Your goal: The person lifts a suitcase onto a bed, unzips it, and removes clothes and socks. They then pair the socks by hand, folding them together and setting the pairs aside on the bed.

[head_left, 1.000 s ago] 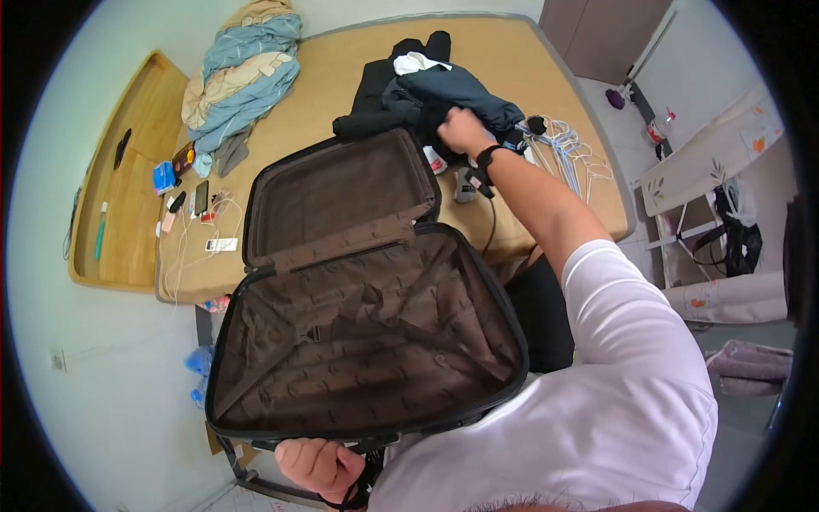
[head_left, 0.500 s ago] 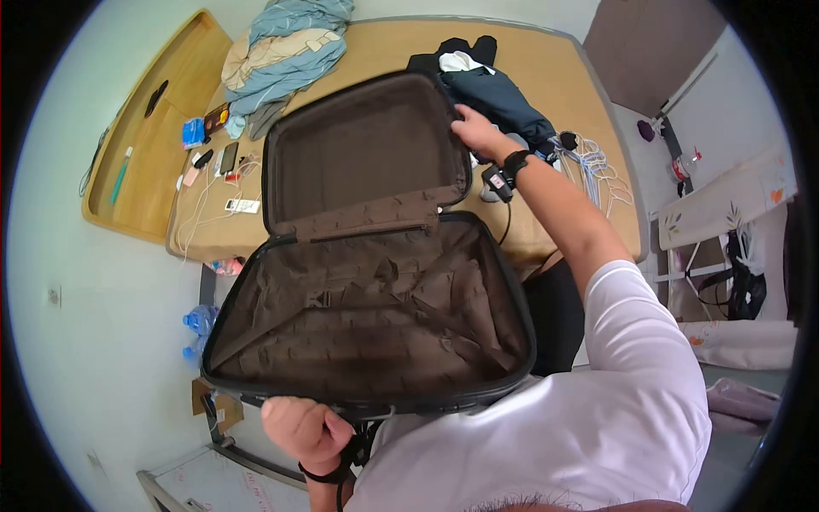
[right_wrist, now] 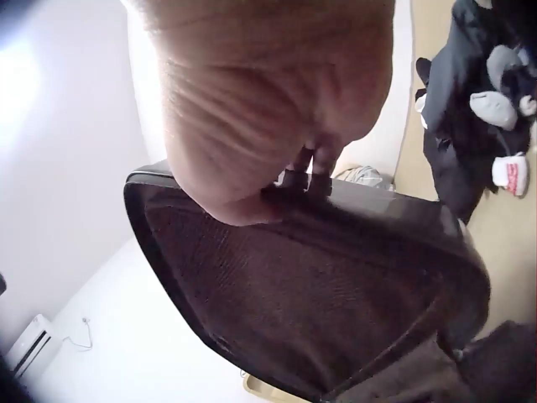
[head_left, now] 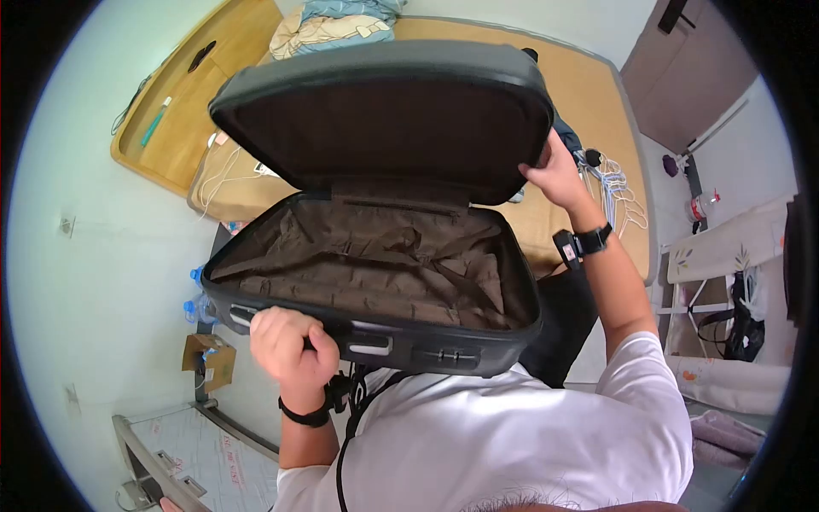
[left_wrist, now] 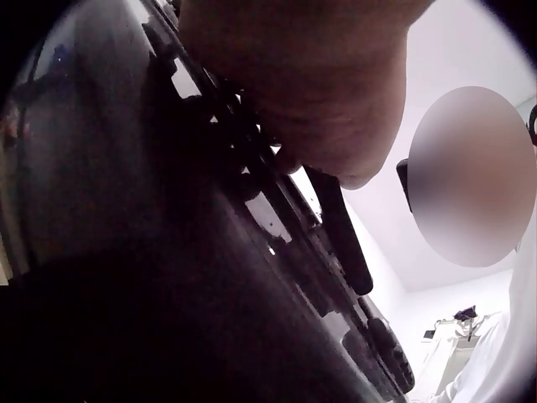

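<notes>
Left side: wooden headboard (head_left: 192,107) runs along the left edge of the mattress (head_left: 597,98), with a teal stick-like item (head_left: 154,124) and a dark item (head_left: 201,56) lying on it. White cables (head_left: 220,179) are strung over the mattress's near left corner. Below that corner we have blue-topped plastic bottles (head_left: 200,307), partly hidden, and an open cardboard box (head_left: 207,362) closer to us.

Our left hand (head_left: 294,346) is curled round the carry handle on the front side of the suitcase (head_left: 397,200), between two silvery latches. Suitcase is at the mattress's near edge, between us and the bed; what bears its weight is hidden. Base open towards us, brown lining and crossed straps visible. Lid (head_left: 384,128) stands tilted up on the hinge side, above the mattress. Past it, the bedding (head_left: 337,30) is bunched towards the far left corner.

Our right hand (head_left: 559,175) grips the lid's right edge: thumb inside, fingers over the outer shell. Right wrist view gives us dark clothes (right_wrist: 453,109) on the mattress and a white item with red marking (right_wrist: 510,174) beside them. Pale hangers (head_left: 612,188) lie near the mattress's right edge. Far right: black bag (head_left: 744,328) hanging by a rack.
</notes>
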A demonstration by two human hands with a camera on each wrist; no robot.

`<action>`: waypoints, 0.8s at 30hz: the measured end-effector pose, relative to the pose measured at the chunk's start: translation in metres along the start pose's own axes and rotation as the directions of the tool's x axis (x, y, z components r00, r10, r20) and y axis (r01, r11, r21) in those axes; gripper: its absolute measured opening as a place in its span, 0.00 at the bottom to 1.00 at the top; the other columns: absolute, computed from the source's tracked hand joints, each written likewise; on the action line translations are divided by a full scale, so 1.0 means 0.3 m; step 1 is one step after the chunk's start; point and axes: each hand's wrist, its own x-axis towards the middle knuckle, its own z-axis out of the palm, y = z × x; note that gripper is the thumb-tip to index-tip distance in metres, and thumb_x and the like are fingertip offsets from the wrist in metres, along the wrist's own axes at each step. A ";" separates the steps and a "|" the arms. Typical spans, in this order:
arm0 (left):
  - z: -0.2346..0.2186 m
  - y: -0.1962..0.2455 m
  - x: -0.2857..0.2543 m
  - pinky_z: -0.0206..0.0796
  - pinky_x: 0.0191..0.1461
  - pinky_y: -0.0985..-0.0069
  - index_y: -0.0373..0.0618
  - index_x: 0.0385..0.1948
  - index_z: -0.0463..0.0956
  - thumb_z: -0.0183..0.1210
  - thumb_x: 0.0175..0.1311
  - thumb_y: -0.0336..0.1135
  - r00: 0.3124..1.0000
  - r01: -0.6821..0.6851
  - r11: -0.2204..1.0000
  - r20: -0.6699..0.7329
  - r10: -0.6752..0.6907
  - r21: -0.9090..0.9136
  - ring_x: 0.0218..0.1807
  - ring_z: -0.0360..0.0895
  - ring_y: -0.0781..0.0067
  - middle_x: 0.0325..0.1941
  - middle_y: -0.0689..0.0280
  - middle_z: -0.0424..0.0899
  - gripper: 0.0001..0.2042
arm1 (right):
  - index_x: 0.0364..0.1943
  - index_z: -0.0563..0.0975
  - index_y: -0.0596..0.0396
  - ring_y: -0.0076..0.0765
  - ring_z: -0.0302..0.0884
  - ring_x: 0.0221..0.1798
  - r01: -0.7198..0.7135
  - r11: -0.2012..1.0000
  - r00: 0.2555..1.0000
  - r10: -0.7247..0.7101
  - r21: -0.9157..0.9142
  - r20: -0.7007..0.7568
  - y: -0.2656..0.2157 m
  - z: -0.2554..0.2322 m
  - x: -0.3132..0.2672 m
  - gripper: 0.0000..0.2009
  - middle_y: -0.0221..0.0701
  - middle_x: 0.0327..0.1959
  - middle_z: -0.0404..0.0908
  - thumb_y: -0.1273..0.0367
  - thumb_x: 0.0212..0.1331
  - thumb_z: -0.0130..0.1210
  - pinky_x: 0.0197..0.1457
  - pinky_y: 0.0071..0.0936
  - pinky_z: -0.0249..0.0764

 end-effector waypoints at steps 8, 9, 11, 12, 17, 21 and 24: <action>0.020 0.028 0.035 0.57 0.38 0.74 0.31 0.68 0.65 0.54 0.63 0.36 0.982 0.169 0.979 -0.100 -0.158 0.116 0.31 0.63 0.68 0.51 0.53 0.72 0.31 | 0.72 0.62 0.57 0.38 0.58 0.78 0.195 0.957 0.977 -0.170 -0.213 0.130 -0.080 0.042 -0.207 0.44 0.39 0.74 0.62 0.76 0.48 0.74 0.80 0.37 0.56; 0.018 0.028 0.031 0.57 0.38 0.74 0.31 0.68 0.65 0.54 0.63 0.36 0.983 0.169 0.978 -0.097 -0.158 0.118 0.31 0.63 0.68 0.51 0.53 0.72 0.31 | 0.72 0.62 0.57 0.38 0.58 0.78 0.193 0.958 0.977 -0.169 -0.210 0.130 -0.078 0.043 -0.214 0.44 0.39 0.74 0.62 0.76 0.48 0.74 0.80 0.37 0.56; 0.016 0.040 0.031 0.60 0.39 0.72 0.32 0.67 0.67 0.53 0.63 0.37 0.972 0.221 0.964 -0.120 -0.204 0.145 0.30 0.62 0.68 0.61 0.48 0.72 0.30 | 0.70 0.64 0.57 0.40 0.60 0.77 0.348 0.904 0.929 -0.297 -0.249 0.222 -0.072 0.040 -0.230 0.40 0.40 0.74 0.63 0.77 0.50 0.72 0.79 0.38 0.59; 0.013 0.068 0.027 0.64 0.43 0.71 0.33 0.64 0.71 0.52 0.63 0.36 0.942 0.334 0.935 -0.068 -0.328 0.120 0.32 0.66 0.66 0.69 0.45 0.69 0.27 | 0.67 0.66 0.55 0.43 0.64 0.75 0.350 0.922 0.926 -0.314 -0.168 0.208 -0.042 0.046 -0.239 0.37 0.41 0.73 0.65 0.78 0.50 0.71 0.77 0.39 0.63; -0.010 0.067 -0.015 0.70 0.59 0.63 0.32 0.50 0.82 0.51 0.62 0.32 0.960 0.268 0.959 0.055 -0.273 0.093 0.54 0.81 0.48 0.67 0.44 0.75 0.19 | 0.66 0.68 0.52 0.43 0.65 0.75 0.323 0.933 0.937 -0.290 -0.160 0.197 -0.032 0.037 -0.259 0.37 0.40 0.71 0.67 0.76 0.49 0.73 0.75 0.41 0.65; -0.021 0.053 -0.043 0.70 0.59 0.62 0.31 0.49 0.82 0.50 0.62 0.35 0.972 0.204 0.967 0.083 -0.218 0.153 0.56 0.79 0.47 0.62 0.44 0.78 0.20 | 0.60 0.72 0.55 0.41 0.66 0.73 0.292 0.930 0.944 -0.242 -0.225 0.223 -0.020 0.010 -0.265 0.29 0.39 0.69 0.71 0.77 0.49 0.63 0.75 0.40 0.63; -0.026 0.045 -0.071 0.71 0.58 0.60 0.30 0.49 0.82 0.50 0.62 0.38 0.970 0.227 0.966 0.061 -0.235 0.121 0.56 0.79 0.45 0.59 0.44 0.79 0.21 | 0.48 0.79 0.60 0.36 0.75 0.62 0.135 0.959 0.987 -0.153 0.251 0.054 0.149 -0.038 -0.204 0.22 0.37 0.60 0.77 0.78 0.45 0.44 0.70 0.36 0.68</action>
